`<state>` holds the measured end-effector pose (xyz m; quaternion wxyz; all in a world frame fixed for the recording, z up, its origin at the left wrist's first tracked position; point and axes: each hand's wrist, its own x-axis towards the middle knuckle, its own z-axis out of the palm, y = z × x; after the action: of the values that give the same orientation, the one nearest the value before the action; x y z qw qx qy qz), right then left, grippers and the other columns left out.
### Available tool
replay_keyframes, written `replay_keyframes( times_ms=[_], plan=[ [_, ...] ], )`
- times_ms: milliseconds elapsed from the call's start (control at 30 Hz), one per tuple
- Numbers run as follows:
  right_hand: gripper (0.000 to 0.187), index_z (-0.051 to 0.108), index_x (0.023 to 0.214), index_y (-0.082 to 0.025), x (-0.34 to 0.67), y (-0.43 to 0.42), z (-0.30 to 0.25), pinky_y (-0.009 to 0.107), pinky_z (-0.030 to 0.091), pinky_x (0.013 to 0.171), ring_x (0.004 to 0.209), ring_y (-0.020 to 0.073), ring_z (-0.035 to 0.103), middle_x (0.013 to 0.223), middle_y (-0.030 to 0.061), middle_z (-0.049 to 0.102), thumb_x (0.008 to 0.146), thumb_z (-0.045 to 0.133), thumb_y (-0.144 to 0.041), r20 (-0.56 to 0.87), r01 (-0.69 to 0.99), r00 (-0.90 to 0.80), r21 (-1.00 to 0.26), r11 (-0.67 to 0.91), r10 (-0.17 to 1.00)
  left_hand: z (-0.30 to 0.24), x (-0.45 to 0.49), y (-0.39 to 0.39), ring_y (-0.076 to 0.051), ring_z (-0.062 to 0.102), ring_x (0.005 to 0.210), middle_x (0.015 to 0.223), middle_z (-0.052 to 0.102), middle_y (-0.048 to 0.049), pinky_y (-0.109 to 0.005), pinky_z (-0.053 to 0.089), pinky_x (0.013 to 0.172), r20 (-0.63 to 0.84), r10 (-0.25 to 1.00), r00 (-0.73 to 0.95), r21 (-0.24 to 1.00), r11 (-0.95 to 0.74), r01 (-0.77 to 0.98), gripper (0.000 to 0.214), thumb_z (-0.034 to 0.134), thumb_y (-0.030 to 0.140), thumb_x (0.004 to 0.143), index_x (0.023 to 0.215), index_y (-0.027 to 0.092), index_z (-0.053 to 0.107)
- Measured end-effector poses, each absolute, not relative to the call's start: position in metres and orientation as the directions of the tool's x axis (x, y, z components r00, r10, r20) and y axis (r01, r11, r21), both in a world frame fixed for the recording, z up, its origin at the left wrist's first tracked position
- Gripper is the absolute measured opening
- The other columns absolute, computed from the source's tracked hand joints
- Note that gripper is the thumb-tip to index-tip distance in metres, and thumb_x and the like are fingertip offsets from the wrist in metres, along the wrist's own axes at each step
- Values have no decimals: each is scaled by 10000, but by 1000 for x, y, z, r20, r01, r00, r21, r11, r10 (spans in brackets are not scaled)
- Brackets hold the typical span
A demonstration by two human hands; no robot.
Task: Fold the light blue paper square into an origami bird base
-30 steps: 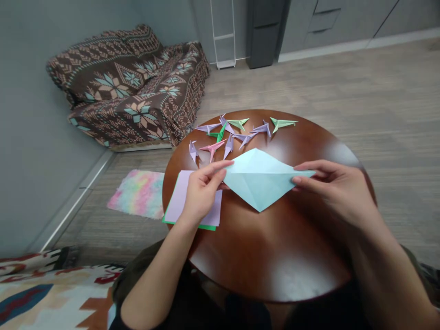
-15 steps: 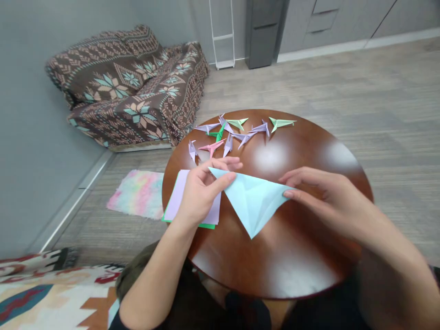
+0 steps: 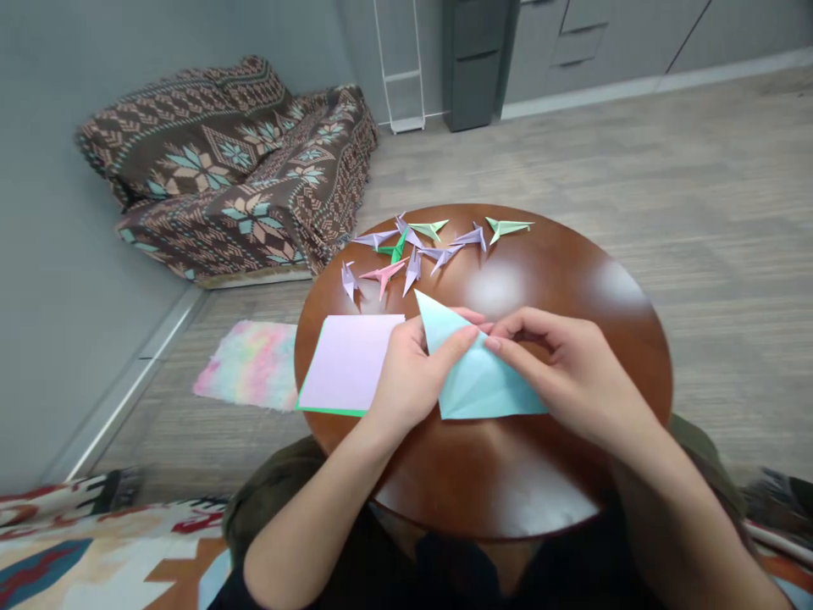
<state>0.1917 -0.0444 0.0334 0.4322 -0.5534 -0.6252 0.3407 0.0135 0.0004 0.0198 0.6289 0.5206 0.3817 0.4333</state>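
Observation:
A light blue sheet of origami paper [image 3: 486, 385], folded into a triangle with faint creases, is held over the round brown table [image 3: 508, 483]. My left hand [image 3: 425, 360] pinches its upper edge between thumb and fingers. Close beside it, my right hand [image 3: 555, 356] grips the same edge, thumb in front and fingers behind. The two thumbs almost meet. Left of my left hand lies a stack of lilac and green paper [image 3: 349, 360], partly covered by that hand.
Several folded paper birds in lilac, green and pink [image 3: 384, 273] lie along the table's far left side. A patterned covered sofa [image 3: 254, 186] stands beyond, with a fluffy pastel mat [image 3: 247, 364] on the floor. Grey cabinets [image 3: 603, 51] line the back.
The blue paper has been turned, so one point now aims up and left. My hands have come together at its upper edge, the right moving left and the left moving right.

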Motion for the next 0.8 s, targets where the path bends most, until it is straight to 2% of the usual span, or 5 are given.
replay_keyframes(
  times_ms=[267, 433, 600, 733, 800],
  plan=[
    [167, 697, 802, -208, 201, -42, 32, 249, 443, 583, 666, 154, 625, 756, -7, 704, 958, 638, -222, 167, 439, -72, -880, 181, 983, 9, 17, 3, -289, 807, 957, 1078, 838, -102, -373, 635, 849, -91, 951, 297, 928, 189, -320, 299, 836, 443, 853, 1022, 196, 822],
    [176, 697, 851, -216, 210, -40, 27, 269, 429, 598, 663, 157, 600, 769, -8, 693, 998, 612, -264, 217, 532, -99, -813, 235, 971, 14, 17, 2, -292, 791, 1040, 1098, 835, -110, -380, 614, 938, -130, 950, 285, 884, 241, -401, 268, 845, 407, 851, 994, 181, 833],
    [169, 645, 878, -218, 213, -37, 20, 271, 428, 594, 642, 148, 575, 780, -16, 682, 1027, 567, -229, 282, 596, -148, -739, 313, 948, 16, 15, 0, -291, 762, 1109, 1203, 813, -123, -378, 583, 1003, -229, 852, 471, 812, 434, -391, 344, 885, 252, 790, 1120, 174, 827],
    [132, 633, 893, -210, 211, -35, 15, 286, 463, 648, 683, 163, 636, 813, 0, 708, 1003, 587, -154, 413, 689, -140, -612, 388, 900, 13, 18, -1, -326, 741, 1160, 1196, 810, -144, -409, 579, 1017, -233, 845, 481, 803, 446, -395, 280, 838, 266, 838, 1090, 143, 832],
    [83, 654, 964, -197, 208, -35, 13, 332, 506, 778, 836, 211, 697, 913, 42, 738, 996, 601, -141, 503, 742, -161, -505, 440, 849, 12, 19, 1, -330, 740, 1161, 1182, 812, -145, -417, 576, 1027, -235, 867, 439, 799, 430, -420, 247, 814, 260, 856, 1067, 132, 830]
  ],
)
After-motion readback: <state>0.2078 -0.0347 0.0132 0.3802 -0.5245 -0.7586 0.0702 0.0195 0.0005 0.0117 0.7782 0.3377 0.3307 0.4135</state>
